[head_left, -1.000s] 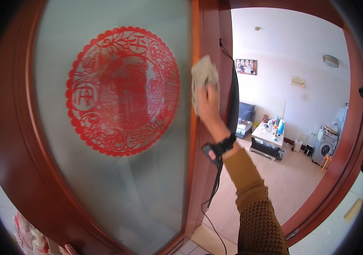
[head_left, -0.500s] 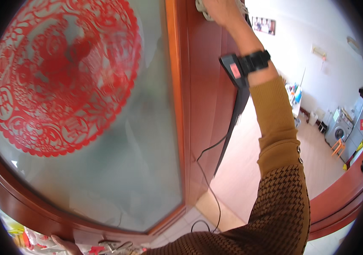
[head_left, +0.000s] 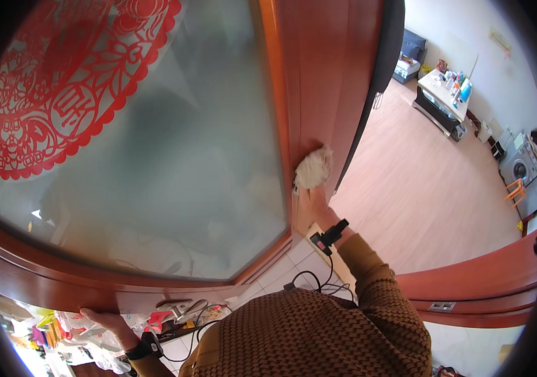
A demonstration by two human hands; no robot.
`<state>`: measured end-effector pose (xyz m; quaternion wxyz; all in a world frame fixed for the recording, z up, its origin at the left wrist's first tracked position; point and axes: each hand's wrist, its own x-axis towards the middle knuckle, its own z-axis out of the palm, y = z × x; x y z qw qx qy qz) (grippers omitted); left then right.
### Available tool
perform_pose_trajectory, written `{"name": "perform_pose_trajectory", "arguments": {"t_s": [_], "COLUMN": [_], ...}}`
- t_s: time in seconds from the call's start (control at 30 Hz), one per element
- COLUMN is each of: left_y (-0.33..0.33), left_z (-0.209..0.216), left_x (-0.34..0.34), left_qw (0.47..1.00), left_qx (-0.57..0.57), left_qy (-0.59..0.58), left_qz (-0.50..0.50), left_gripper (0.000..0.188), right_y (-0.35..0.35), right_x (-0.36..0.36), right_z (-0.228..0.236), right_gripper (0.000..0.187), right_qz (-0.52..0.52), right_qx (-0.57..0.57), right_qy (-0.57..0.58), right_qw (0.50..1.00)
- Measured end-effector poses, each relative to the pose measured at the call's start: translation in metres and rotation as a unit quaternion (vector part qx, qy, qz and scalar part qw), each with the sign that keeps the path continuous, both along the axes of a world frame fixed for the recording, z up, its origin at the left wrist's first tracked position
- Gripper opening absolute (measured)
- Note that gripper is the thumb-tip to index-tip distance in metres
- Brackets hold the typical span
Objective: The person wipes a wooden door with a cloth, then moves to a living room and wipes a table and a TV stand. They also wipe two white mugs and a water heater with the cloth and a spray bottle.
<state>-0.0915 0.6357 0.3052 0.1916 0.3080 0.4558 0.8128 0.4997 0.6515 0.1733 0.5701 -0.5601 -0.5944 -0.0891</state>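
A crumpled off-white cloth [head_left: 314, 168] lies pressed against the reddish-brown wooden frame beside the glass. My right hand [head_left: 314, 204] is closed on it, with the fingertips hidden under the fabric. The wooden door [head_left: 136, 300] holds a large frosted glass pane [head_left: 199, 182] with a red paper-cut decoration [head_left: 86, 107] at its upper left. At the lower left my left hand [head_left: 110, 323] grips the door's edge, some of its fingers out of sight. A metal door handle [head_left: 180, 309] sits a little to the right of that hand.
Black cables [head_left: 319, 283] hang near my right forearm. Beyond the doorway stand a table [head_left: 435, 88] with several items, a washing machine [head_left: 520, 169] and an orange stool [head_left: 515, 191]. Plastic bags and colourful clutter [head_left: 52, 330] lie at the lower left.
My right hand has come down along the wooden frame with the cloth, from the top of the picture to mid-height. The view has shifted, showing more of my left hand and of the room.
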Motion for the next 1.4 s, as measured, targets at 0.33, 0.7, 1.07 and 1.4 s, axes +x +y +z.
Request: {"name": "perform_pose_trajectory", "arguments": {"t_s": [0.33,0.7,1.07,1.4], "left_y": [-0.002,-0.005,0.003,-0.011], "left_z": [-0.001,-0.003,-0.045,-0.015], "left_x": [-0.005,-0.002,-0.033,-0.003], "left_qw": [0.995,0.994,0.988,0.953], "left_qx": [0.024,0.018,0.015,0.046], "left_qy": [0.091,0.109,0.150,0.287], "left_qz": [-0.019,-0.013,-0.017,-0.084], "left_gripper": [0.076,0.077,0.058,0.061], "right_y": [0.022,-0.019,0.000,0.006], "right_x": [-0.001,-0.048,-0.047,-0.166], "right_z": [0.253,-0.039,0.081,0.147], "right_gripper": [0.029,0.046,0.042,0.061], "right_qz": [-0.040,-0.015,0.056,-0.010], "right_qx": [-0.014,-0.102,0.172,0.130], "right_qy": [-0.052,0.103,0.498,0.116], "right_qw": [0.998,0.989,0.848,0.985]}}
